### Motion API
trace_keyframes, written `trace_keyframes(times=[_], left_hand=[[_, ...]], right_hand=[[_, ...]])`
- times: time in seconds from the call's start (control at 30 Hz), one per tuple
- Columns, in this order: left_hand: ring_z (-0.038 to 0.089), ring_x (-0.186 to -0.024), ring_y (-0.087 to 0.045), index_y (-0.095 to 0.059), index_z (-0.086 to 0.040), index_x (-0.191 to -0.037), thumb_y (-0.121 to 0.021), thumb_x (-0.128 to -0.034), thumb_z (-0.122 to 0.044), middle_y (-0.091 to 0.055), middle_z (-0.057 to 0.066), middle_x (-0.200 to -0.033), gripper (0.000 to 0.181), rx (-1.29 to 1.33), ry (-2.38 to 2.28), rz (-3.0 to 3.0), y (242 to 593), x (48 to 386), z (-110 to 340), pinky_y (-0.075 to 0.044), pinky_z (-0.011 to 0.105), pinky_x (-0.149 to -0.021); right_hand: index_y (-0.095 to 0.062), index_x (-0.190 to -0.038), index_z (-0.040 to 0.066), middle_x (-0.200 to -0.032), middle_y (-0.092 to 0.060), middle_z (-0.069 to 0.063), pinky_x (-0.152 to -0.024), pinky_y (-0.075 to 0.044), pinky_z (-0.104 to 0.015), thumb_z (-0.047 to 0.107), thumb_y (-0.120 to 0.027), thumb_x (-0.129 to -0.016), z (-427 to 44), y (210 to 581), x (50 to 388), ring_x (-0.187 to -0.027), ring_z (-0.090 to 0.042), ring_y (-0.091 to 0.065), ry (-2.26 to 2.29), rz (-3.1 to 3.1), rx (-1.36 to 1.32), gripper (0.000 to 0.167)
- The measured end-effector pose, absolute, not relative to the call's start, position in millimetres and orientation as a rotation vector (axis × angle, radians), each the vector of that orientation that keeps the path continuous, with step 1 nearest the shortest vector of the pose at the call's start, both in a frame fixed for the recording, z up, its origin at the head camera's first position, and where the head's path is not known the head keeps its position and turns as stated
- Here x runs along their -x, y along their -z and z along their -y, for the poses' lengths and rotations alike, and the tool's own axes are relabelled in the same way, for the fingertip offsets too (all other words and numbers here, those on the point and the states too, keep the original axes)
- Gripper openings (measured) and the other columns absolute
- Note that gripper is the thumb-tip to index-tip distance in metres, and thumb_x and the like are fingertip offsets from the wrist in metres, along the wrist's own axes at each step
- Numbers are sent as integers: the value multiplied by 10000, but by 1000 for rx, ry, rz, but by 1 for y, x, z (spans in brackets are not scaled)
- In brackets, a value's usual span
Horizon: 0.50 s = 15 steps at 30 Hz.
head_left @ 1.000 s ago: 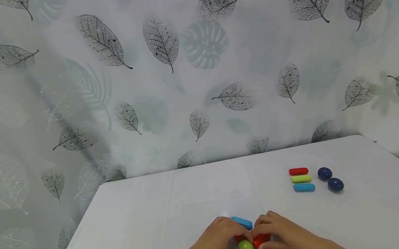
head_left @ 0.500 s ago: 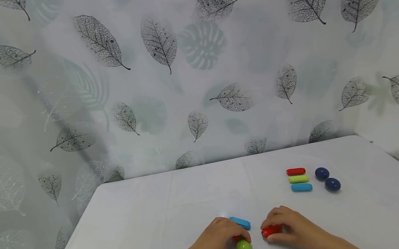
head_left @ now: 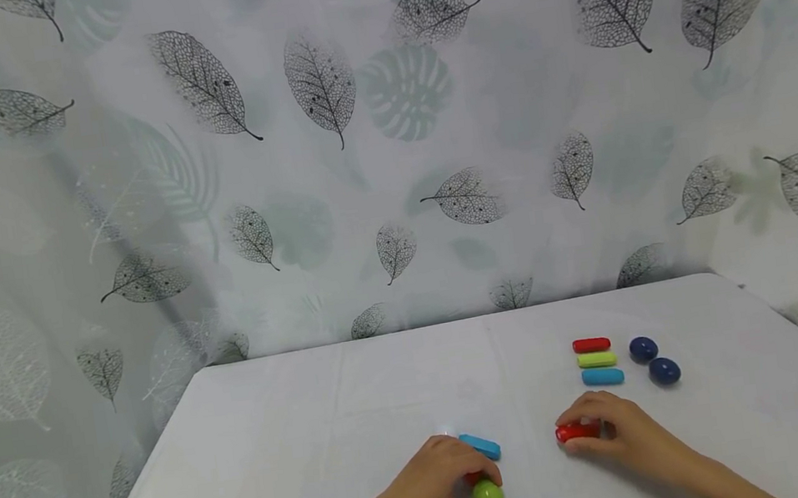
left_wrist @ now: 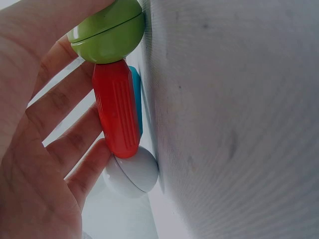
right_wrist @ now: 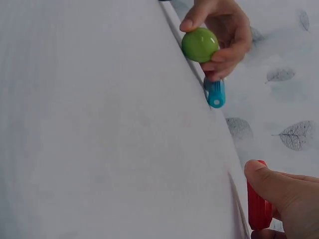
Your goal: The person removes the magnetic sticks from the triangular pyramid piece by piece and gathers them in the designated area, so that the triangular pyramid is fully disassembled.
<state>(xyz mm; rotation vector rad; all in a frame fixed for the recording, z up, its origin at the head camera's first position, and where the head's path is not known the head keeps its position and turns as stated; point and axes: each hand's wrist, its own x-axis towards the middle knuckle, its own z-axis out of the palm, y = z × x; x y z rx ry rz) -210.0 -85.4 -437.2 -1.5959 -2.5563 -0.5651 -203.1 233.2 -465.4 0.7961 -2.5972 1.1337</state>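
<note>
My left hand [head_left: 427, 493] stays low on the white table, thumb and fingers holding a glossy green ball [head_left: 488, 497]. In the left wrist view a ribbed red stick [left_wrist: 117, 109] joins end to end with that ball and with a white ball [left_wrist: 132, 172] beyond; my fingers lie along them. Just past this hand lies a blue stick [head_left: 481, 446], partly hidden in the left wrist view. Over to the right, my right hand [head_left: 631, 437] pinches another red stick [right_wrist: 258, 204] between thumb and fingers, apart from the other pieces.
Farther back on the right, a red stick [head_left: 591, 345], a yellow-green stick [head_left: 597, 359] and a blue stick [head_left: 602, 376] lie in a row. Two dark blue balls [head_left: 653, 360] sit beside them. A leaf-patterned curtain [head_left: 327, 166] hangs behind the table [head_left: 259, 452].
My right hand has moved right and away from the green ball, carrying its red stick. The left hand keeps its place and its hold.
</note>
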Motion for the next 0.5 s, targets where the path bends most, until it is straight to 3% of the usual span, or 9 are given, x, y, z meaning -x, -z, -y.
trace_keyframes(times=[0.5], left_hand=[[-39, -1101, -531, -665, -250, -1067, -744, -837, -449, -648, -191, -1078, 314, 1604, 559, 2528, 437, 210, 86, -382, 233, -998]], right_hand=[[-731, -1014, 175, -938, -631, 82, -629, -474, -191, 150, -846, -730, -265, 466, 214, -777, -16, -501, -910, 2599, -462, 308]])
